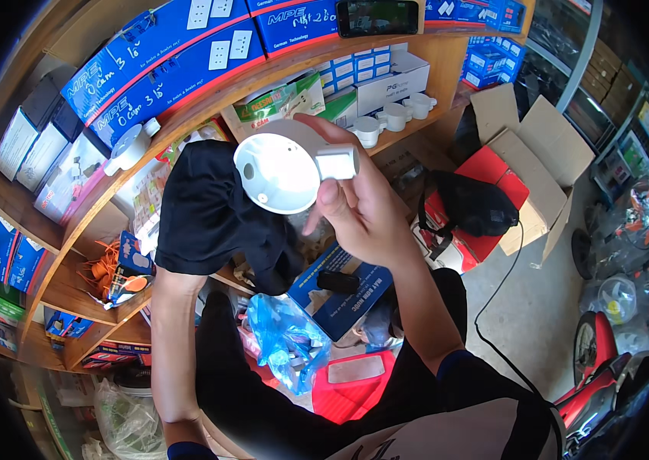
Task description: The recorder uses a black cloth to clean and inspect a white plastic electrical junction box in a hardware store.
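Observation:
My right hand [353, 207] grips a white plastic round junction box [284, 178], thumb at its rim and fingers behind. The open side of the box faces me, showing small holes inside. A short pipe spout sticks out to the right. A black cloth [204, 213] covers my left hand [181, 279] down to the wrist, hiding its fingers. The cloth bears against the left side of the box. Similar white junction boxes [396, 117] stand in a row on the wooden shelf behind, and another [129, 148] sits on the shelf to the left.
A curved wooden shelf unit [209, 103] holds blue cartons [186, 69] and a phone [378, 17]. Below my hands lie a blue pump carton [342, 293], a blue plastic bag [287, 339] and a red stool [353, 391]. Open cardboard [543, 155] and a black bag [468, 204] with a cable are right.

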The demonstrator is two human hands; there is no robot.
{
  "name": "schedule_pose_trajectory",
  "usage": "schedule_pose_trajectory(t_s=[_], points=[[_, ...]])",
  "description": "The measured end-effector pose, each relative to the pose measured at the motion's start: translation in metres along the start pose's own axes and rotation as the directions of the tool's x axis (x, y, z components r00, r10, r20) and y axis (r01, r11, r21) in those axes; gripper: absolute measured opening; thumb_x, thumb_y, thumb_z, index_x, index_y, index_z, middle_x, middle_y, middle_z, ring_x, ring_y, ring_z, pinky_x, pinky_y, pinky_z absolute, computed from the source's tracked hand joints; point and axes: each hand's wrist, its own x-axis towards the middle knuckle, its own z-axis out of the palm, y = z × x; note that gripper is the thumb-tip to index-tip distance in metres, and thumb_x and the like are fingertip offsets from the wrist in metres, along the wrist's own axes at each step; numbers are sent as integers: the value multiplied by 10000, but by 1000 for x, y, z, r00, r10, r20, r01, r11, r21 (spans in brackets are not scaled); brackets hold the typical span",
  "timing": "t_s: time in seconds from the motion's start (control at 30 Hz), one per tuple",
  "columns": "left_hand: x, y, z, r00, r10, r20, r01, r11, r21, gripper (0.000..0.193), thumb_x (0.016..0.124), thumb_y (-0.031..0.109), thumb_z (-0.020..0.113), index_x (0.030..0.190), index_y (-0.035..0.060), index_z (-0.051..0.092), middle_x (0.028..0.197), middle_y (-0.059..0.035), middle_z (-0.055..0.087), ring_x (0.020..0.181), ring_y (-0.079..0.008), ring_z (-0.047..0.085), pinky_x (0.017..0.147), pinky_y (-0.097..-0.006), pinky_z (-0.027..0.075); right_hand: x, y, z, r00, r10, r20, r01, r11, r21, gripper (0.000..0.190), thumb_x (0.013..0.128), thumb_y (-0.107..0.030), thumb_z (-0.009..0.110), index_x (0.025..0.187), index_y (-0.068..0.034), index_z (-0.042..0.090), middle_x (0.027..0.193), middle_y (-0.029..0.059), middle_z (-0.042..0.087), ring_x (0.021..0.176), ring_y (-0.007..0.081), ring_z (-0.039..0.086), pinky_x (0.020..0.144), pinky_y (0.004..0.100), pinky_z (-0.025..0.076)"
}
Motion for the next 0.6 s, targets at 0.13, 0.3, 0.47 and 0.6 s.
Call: schedule_pose_trajectory(t_s=[0.13, 0.3, 0.47, 0.6], points=[[-2, -2, -9, 986, 156, 66, -166, 965, 202, 462, 823, 58, 744, 1243, 21, 556, 1162, -75, 612, 1043, -189, 585, 958, -307, 451, 3, -7, 25, 961, 106, -255, -72, 988, 137, 488, 1097, -317, 325, 1452, 19, 324, 963, 147, 621, 696, 202, 677, 581, 312, 603], [-26, -22, 8, 981, 175, 81, -191, 814, 548, 726, 819, 265, 772, 1426, 22, 457, 1401, -168, 536, 1302, -332, 505, 1132, -381, 361, 3, -14, 11, 943, 56, -327, -90, 992, -91, 437, 1095, -363, 362, 1119, 23, 567, 829, 74, 628, 686, 136, 651, 621, 248, 515], [-20, -15, 7, 893, 434, 114, -422, 725, 543, 584, 714, 197, 828, 1230, 25, 615, 1255, -188, 606, 1110, -411, 572, 984, -455, 452, 1, -19, 9, 938, -95, -333, -2, 960, -281, 379, 1077, -347, 452, 1144, -6, 603, 811, 34, 613, 712, 57, 538, 649, 214, 414], [-14, 11, 12, 939, 344, 22, -312, 820, 480, 560, 728, 191, 823, 1229, 38, 626, 1190, -165, 644, 1075, -398, 594, 963, -452, 469, -2, -30, 3, 961, -38, -273, -52, 948, -314, 377, 1076, -336, 456, 1175, 1, 592, 841, 49, 638, 763, 62, 560, 676, 239, 443]])
